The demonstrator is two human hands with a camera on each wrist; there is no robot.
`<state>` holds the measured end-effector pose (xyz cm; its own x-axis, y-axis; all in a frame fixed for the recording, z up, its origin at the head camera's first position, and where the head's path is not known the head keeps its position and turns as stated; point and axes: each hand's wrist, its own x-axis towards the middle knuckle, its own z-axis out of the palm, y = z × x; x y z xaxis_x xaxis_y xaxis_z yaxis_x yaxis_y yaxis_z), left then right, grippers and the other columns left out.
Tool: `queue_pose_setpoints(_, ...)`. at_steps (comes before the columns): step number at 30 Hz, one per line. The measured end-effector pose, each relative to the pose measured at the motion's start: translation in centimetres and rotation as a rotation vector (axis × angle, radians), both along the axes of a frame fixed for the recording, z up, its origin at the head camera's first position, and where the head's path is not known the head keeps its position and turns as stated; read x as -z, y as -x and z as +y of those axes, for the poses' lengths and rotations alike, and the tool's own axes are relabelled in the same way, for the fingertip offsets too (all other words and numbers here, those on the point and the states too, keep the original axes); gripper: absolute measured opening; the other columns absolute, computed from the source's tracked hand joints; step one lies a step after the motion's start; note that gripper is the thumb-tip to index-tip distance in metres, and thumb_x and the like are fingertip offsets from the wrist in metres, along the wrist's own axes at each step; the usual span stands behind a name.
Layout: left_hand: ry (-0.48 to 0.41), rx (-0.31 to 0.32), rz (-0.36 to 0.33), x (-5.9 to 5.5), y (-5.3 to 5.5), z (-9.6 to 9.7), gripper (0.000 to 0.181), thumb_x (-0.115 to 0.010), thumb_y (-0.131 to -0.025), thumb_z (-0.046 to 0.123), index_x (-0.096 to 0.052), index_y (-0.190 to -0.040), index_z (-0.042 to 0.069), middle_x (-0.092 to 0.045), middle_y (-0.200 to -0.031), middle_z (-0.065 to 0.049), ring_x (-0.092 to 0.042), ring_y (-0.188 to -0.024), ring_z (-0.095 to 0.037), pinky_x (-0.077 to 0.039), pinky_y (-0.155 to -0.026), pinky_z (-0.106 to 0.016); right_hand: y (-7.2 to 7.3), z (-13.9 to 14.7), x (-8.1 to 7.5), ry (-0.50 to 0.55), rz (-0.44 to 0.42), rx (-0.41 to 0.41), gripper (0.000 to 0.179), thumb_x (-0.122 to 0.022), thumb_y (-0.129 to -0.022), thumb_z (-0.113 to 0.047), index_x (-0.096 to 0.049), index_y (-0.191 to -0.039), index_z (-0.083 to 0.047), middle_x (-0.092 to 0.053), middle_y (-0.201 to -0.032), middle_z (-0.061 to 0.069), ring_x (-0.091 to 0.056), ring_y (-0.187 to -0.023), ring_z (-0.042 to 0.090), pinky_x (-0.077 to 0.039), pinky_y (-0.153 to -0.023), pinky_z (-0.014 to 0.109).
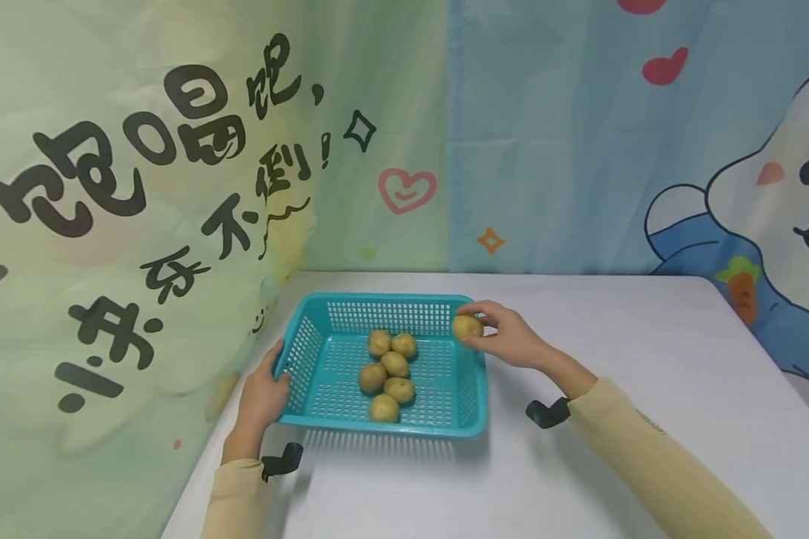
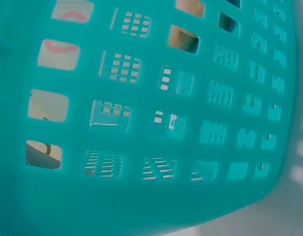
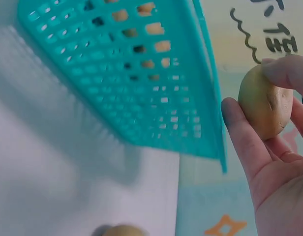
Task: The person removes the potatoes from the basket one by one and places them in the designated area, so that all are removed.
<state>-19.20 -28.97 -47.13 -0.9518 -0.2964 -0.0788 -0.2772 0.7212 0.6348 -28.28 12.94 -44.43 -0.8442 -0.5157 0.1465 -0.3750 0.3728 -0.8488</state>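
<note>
Yellow potato (image 1: 467, 328) is pinched by right hand (image 1: 510, 336); probably firm, light, best held round its middle. Basket rim (image 1: 431, 430) is gripped by left hand (image 1: 263, 394).

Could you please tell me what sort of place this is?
It is probably a small staged corner for recording: cartoon-printed hangings form the background, a plain white table stands before them, and the person wears dark wrist devices, perhaps camera mounts.
</note>
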Motion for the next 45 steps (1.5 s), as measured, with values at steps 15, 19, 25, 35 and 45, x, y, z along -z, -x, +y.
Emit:
queue_pose_setpoints(15,-0.013,0.012,-0.013,-0.2,0.0,0.0,0.062,-0.042,-0.1,0.013,-0.019,-0.158,0.018,-0.038,-0.149,-0.028,-0.053,-0.109,-0.039,-0.045,-0.081,-0.05,-1.5,7.9,3.5,-0.031,-0.013,0.234,0.05,-0.068,-0.092,-0.02,-0.051,-0.138,-0.007,-0.048,-0.143,0.018,-0.05,-0.122,0.046,-0.047,-0.092,0.054)
queue_pose_setpoints(19,-0.016,0.008,-0.018,-0.3,0.0,-0.1,0.062,-0.041,-0.1,0.014,-0.019,-0.158,0.018,-0.037,-0.149,-0.027,-0.052,-0.109,-0.039,-0.044,-0.082,-0.05,-1.8,9.3,4.8,-0.038,0.009,0.31,0.05,-0.069,-0.092,-0.019,-0.052,-0.136,-0.004,-0.05,-0.14,0.019,-0.053,-0.118,0.044,-0.047,-0.09,0.047)
queue_pose_setpoints(25,-0.025,-0.001,-0.016,-0.2,0.0,-0.2,0.062,-0.042,-0.1,0.013,-0.019,-0.158,0.018,-0.037,-0.15,-0.027,-0.051,-0.111,-0.04,-0.044,-0.084,-0.052,-2.0,10.9,6.8,-0.049,-0.023,0.408,0.053,-0.071,-0.09,-0.019,-0.051,-0.137,-0.001,-0.047,-0.14,0.025,-0.05,-0.118,0.047,-0.041,-0.096,0.056)
queue_pose_setpoints(35,-0.035,0.008,-0.002,-0.1,0.0,0.0,0.063,-0.042,-0.1,0.012,-0.019,-0.158,0.018,-0.037,-0.149,-0.028,-0.051,-0.112,-0.041,-0.044,-0.085,-0.054,-2.2,12.0,8.5,-0.139,-0.062,0.491,0.053,-0.07,-0.089,-0.015,-0.05,-0.137,-0.001,-0.044,-0.14,0.03,-0.047,-0.12,0.051,-0.039,-0.096,0.06)
queue_pose_setpoints(45,-0.034,-0.003,-0.004,-0.1,-0.1,-0.1,0.062,-0.042,-0.1,0.013,-0.02,-0.158,0.02,-0.039,-0.148,-0.027,-0.053,-0.108,-0.038,-0.044,-0.08,-0.048,-1.6,12.0,9.5,-0.157,-0.071,0.536,0.053,-0.067,-0.089,-0.013,-0.049,-0.137,0.0,-0.041,-0.141,0.031,-0.044,-0.123,0.052,-0.039,-0.097,0.059)
